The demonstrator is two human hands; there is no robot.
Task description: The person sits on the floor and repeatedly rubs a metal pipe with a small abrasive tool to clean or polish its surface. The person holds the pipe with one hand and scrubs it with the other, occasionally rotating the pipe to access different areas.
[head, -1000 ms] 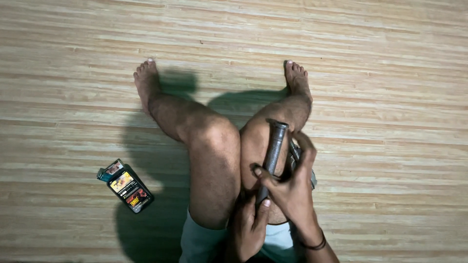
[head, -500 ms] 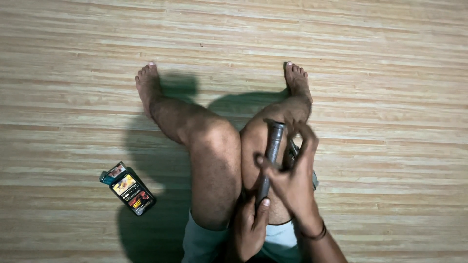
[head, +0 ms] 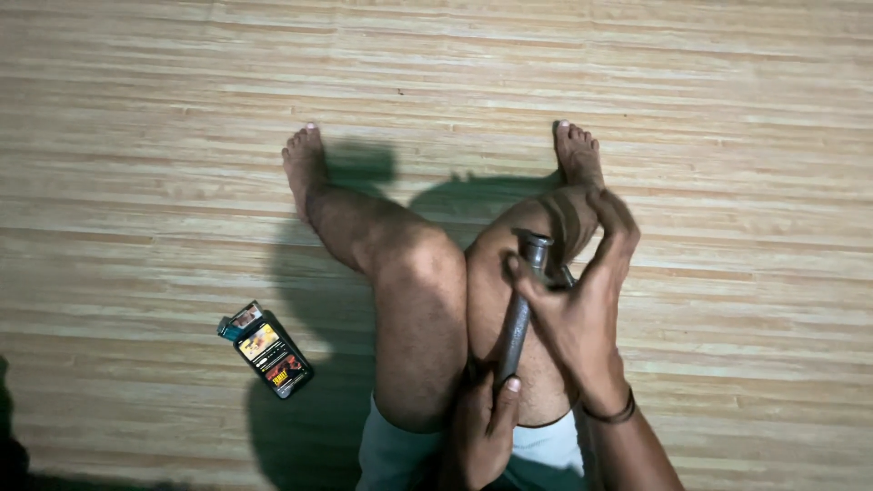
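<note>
Holding dark metal rod [head: 520, 314] upright over right knee: left hand [head: 482, 427] clenched round lower end, right hand [head: 582, 309] wrapped near flanged top, thumb on rim, fingers half spread toward shin. Person seated on striped woven floor mat [head: 136, 136], legs bent. Phone [head: 271, 355], screen lit, lies well apart on mat beside left leg. Progress, as judgement: rod gripped, work mid-way; nothing finished visible.

- Both legs are bare from the knee down, and both feet [head: 305, 164] are bare, toes toward the top of the frame.
- Light grey-blue shorts [head: 400, 455] show at the bottom centre, hems ending just above the knees.
- A thin dark band [head: 611, 416] circles the wrist of the right hand [head: 582, 309], lower right.
- The left hand [head: 480, 432] and both forearms are unsleeved.
</note>
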